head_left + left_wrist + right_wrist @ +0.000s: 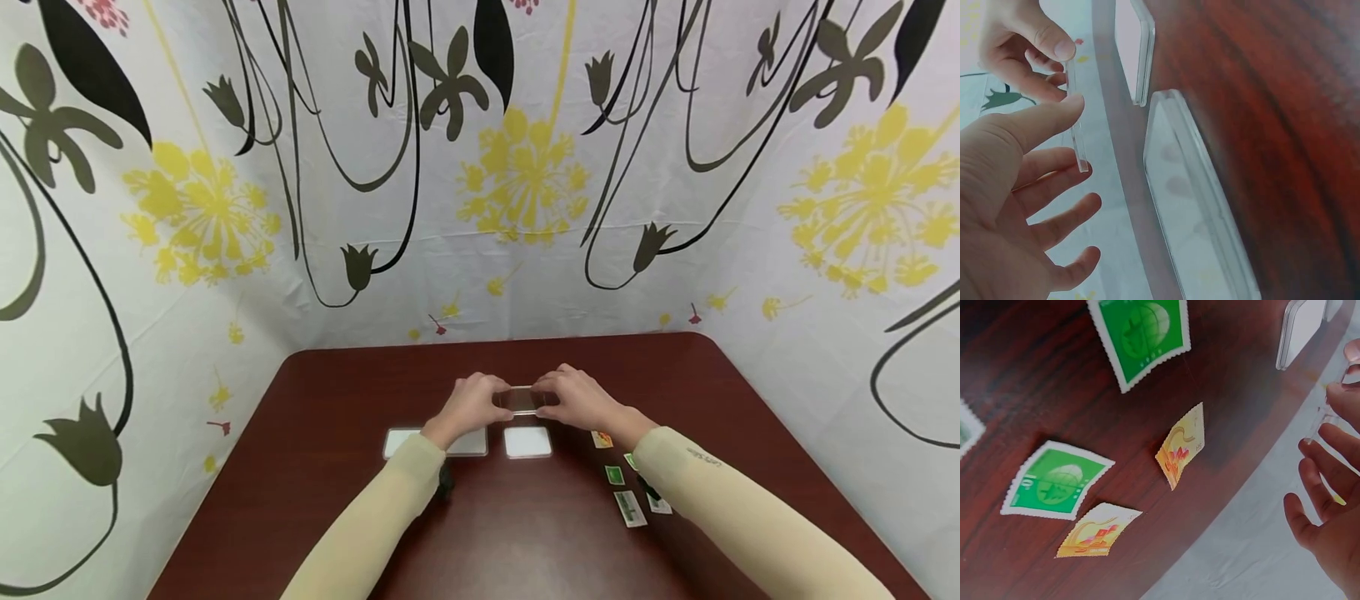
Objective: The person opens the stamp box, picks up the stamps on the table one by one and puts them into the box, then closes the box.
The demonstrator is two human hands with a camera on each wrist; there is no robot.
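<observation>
My left hand [468, 404] and right hand [577, 400] hold a thin clear plastic cover [521, 400] above the far part of the table, one at each end. In the left wrist view, the left thumb and index finger pinch the cover [1077, 137] edge-on, while the other fingers spread apart. Opposite, the right hand [1025, 47] grips the far end between thumb and fingers. Nearer than the cover, a small clear case with a white inside [527, 442] lies on the table. A longer white case [468, 443] sits partly hidden under the left forearm.
Several postage stamps lie on the dark red table [525, 525] by the right forearm, among them a green stamp [1058, 481], an orange-yellow stamp [1182, 444] and a larger pale stamp [630, 508]. A patterned white cloth [517, 292] hangs behind and around the table.
</observation>
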